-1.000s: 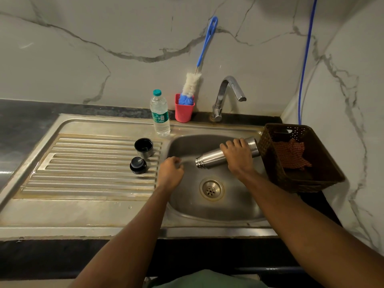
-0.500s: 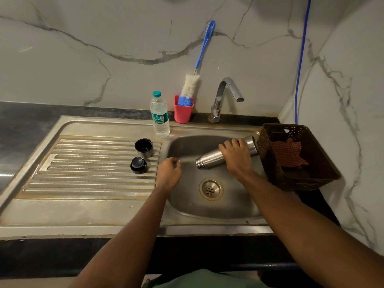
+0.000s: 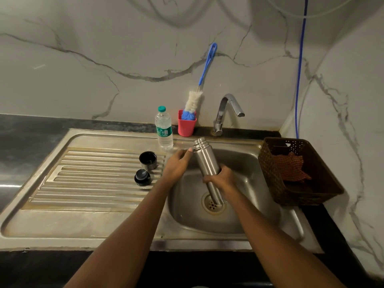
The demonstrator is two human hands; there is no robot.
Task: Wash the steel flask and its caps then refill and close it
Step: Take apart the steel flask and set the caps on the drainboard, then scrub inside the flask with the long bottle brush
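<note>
Head view: the steel flask (image 3: 204,161) stands almost upright in the sink (image 3: 252,183), base over the drain (image 3: 208,204), open mouth leaning back and left. Right hand (image 3: 222,179) grips its middle; left hand (image 3: 176,167), loosely curled and holding nothing, sits just beside the neck, nearer the mouth

Flask (image 3: 205,161) middle hidden by right hand (image 3: 223,180), base perhaps touching drain (image 3: 209,205), bottle label (image 3: 163,132) illegible

One camera sits on the person's head. It looks forward and down, close over the sink (image 3: 249,206), with the marble wall (image 3: 124,48) behind.
</note>
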